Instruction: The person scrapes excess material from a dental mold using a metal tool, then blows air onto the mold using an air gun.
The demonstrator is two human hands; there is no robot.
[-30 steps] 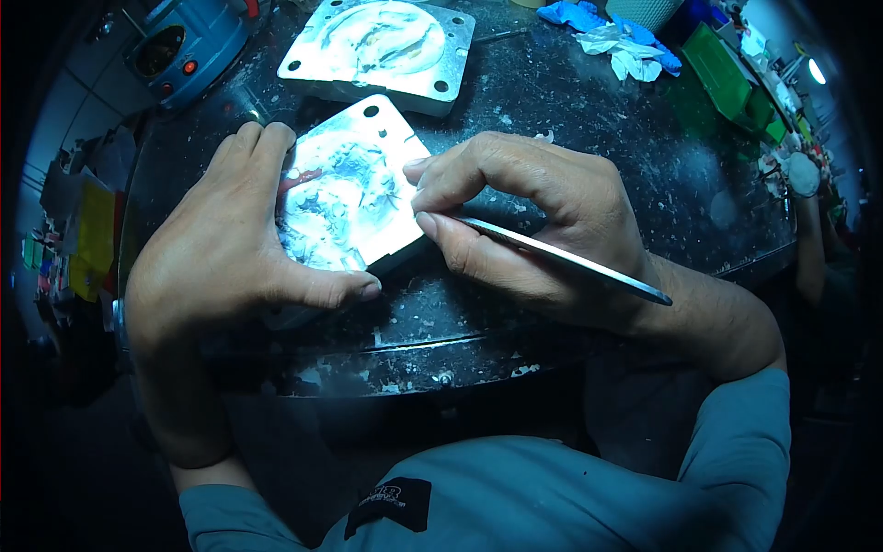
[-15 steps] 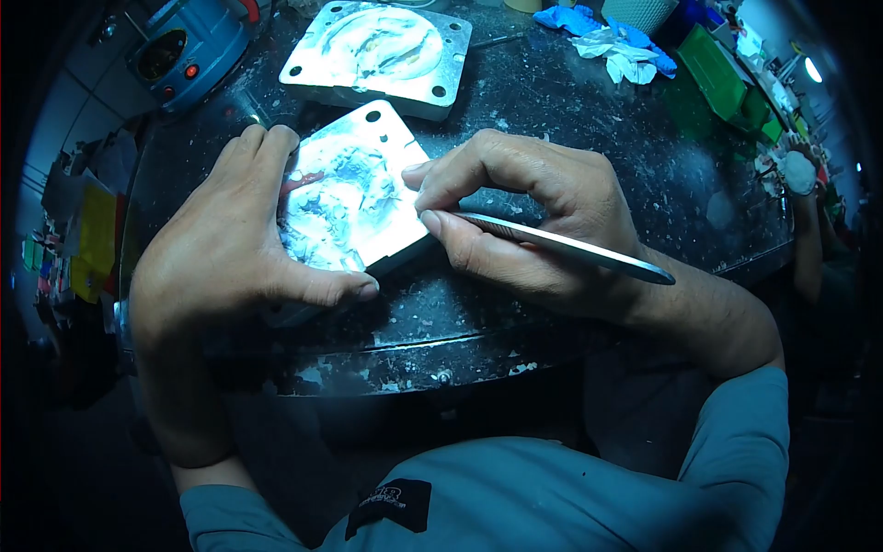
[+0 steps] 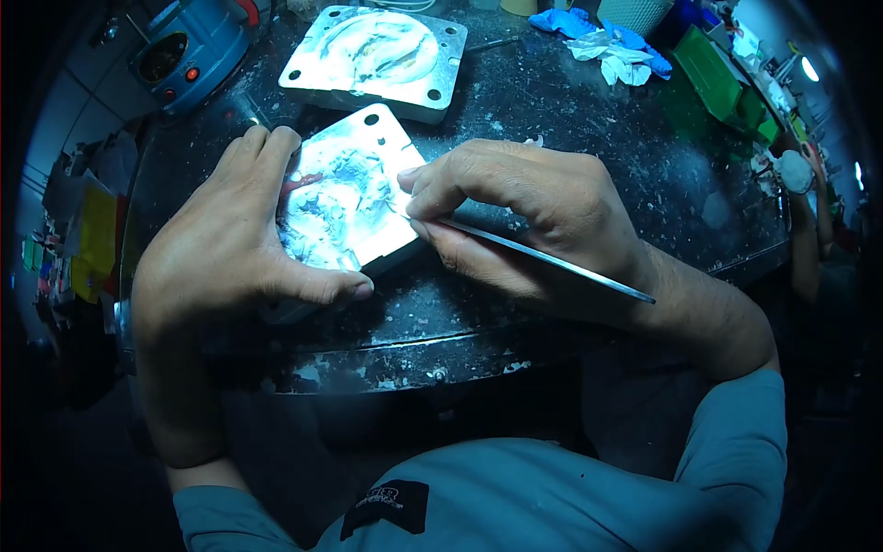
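A metal mould half [image 3: 394,237] filled with rough white plaster-like material [image 3: 342,196] lies on the dark bench in front of me. My left hand [image 3: 221,221] grips its left side, fingers along the far left edge and thumb across the near edge. A small reddish strip [image 3: 302,181] shows on the plaster beside my fingers. My right hand [image 3: 533,216] pinches a slim metal carving tool [image 3: 561,263] like a pen at the mould's right side. The tool's handle points down to the right; its working tip is mostly hidden by glare and fingers.
Behind stands a second metal mould half [image 3: 372,55] with smoother white filling. A blue machine [image 3: 189,55] sits at the far left. Blue gloves and white tissue [image 3: 621,60], plus a green bin [image 3: 717,78], are at the back right. Another person's arm [image 3: 805,235] shows at far right.
My right hand has shifted slightly left, and the tool has turned so its narrow edge shows and its handle end sits lower. My left hand keeps its hold.
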